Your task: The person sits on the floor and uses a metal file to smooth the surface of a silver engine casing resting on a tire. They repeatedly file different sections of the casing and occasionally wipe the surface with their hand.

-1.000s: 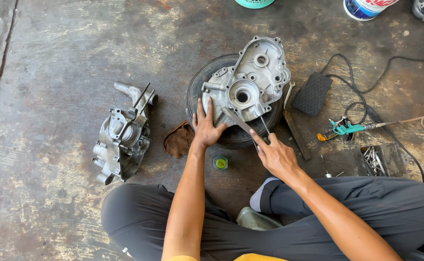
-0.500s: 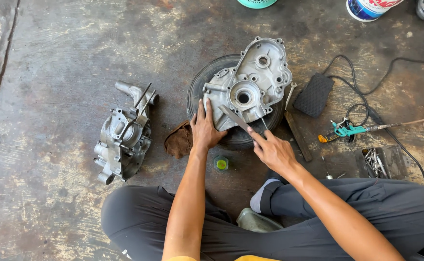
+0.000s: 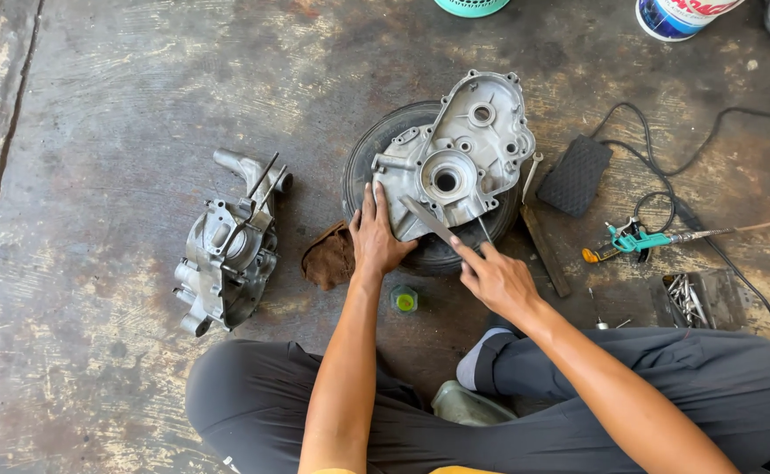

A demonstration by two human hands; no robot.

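Concrete floor (image 3: 95, 105), grey and stained, carries all items; I place each relative to the black rubber tyre (image 3: 369, 158) at centre. On the tyre lies the silver cast-aluminium engine case half (image 3: 460, 162), position unchanged over the last second. A second grey case half with studs (image 3: 227, 254) lies well left of the tyre. A black ribbed pad (image 3: 576, 175) sits just right of it, a teal-handled air tool (image 3: 635, 239) further right. A brown rag (image 3: 328, 256) lies at the tyre's lower left; a small green-capped jar (image 3: 404, 300) sits below it.

My left hand (image 3: 376, 237) presses flat, fingers spread, on the case's lower-left edge, as before. My right hand (image 3: 495, 276) is clamped on a flat metal scraper blade (image 3: 429, 219); the blade has advanced up-left across the mating face, so I judge scraping to be under way.
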